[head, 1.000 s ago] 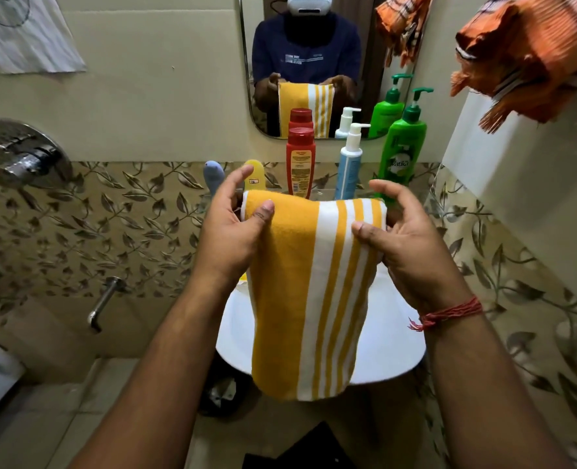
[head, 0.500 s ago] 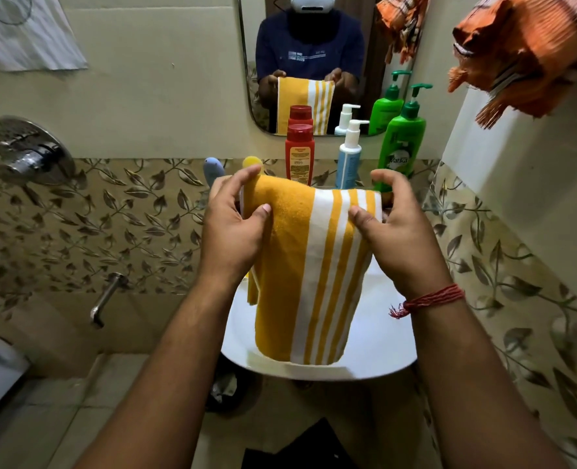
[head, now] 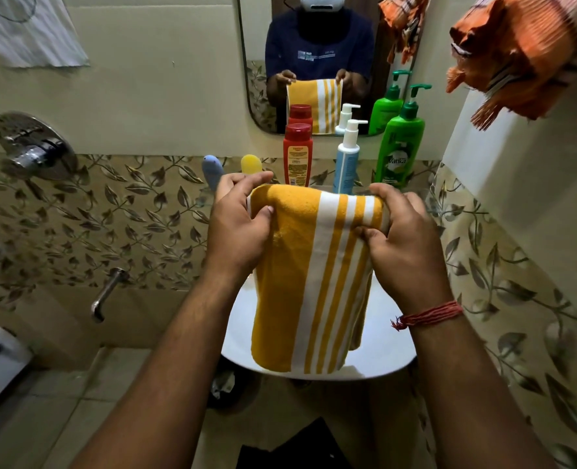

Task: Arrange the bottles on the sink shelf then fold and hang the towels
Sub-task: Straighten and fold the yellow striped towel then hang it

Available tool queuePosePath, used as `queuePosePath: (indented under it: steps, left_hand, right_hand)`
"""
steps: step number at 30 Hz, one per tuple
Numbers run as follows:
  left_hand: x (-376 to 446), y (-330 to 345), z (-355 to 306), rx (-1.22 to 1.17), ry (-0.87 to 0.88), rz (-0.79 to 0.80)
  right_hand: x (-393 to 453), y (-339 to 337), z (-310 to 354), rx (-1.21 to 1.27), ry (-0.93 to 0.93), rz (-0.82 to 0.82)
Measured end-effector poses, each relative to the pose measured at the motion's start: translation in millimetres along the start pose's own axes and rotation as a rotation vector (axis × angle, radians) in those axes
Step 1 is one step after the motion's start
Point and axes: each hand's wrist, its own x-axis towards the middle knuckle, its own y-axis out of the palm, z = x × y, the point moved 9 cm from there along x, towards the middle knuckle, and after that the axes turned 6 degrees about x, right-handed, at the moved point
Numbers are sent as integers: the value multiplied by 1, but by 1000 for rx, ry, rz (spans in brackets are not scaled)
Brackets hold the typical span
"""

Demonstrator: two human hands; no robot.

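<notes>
A yellow towel with white stripes [head: 310, 282] hangs folded over the white sink [head: 382, 353]. My left hand [head: 238, 225] grips its top left corner and my right hand [head: 402, 242] grips its top right corner. Behind the towel, on the sink shelf, stand a red bottle [head: 297, 154], a light blue pump bottle [head: 346, 160] and a green pump bottle [head: 400, 143], all upright in a row. An orange striped towel [head: 517, 52] hangs bunched at the upper right.
A mirror [head: 321, 59] is on the wall above the shelf. A blue holder [head: 212, 169] and a yellow holder [head: 251, 164] sit left of the bottles. A shower valve [head: 35, 147] and a tap [head: 106, 294] are on the left wall. A white cloth [head: 26, 28] hangs top left.
Both hands have closed tighter on the towel's top edge and drawn it slightly nearer and higher. The towel's lower end has risen and now hangs within the sink's outline.
</notes>
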Motion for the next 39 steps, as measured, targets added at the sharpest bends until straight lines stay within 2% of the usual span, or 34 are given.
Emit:
queuePosePath:
  steps: [6,11,18,21,23,26,29,31,33,36,38,39]
  left_hand:
    - [-3,10,-13,117,104,-36]
    - [1,21,-18,263,215,-5]
    - [22,33,-50,64,379,29]
    - [37,40,-89,-86,502,99]
    - [43,50,-118,-241,540,207]
    - [49,72,-157,-608,388,476]
    - [45,89,-205,-929,273,693]
    - [43,90,-244,-1150,241,777]
    - [45,83,-286,-1262,321,761]
    - [47,66,-355,-1284,577,685]
    - [40,69,-397,-1144,760,664]
    - [33,77,-419,-1016,868,657]
  right_hand:
    - [-4,-9,-3,-73,-23,-9]
    - [-11,-22,2,-303,-71,-68]
    - [-28,-75,41,-368,-1,-259]
    - [-32,-107,74,-402,44,-340]
    - [-33,-129,90,-358,102,-387]
    - [-38,-164,115,-307,208,-489]
    - [-42,-202,154,-408,190,-590]
    - [-41,-231,186,-548,151,-665]
    - [-36,-258,222,-730,90,-727]
    - [-18,-293,274,-901,-117,-779]
    - [2,-306,288,-1070,-238,-738]
    - [15,-314,280,-1185,-226,-663]
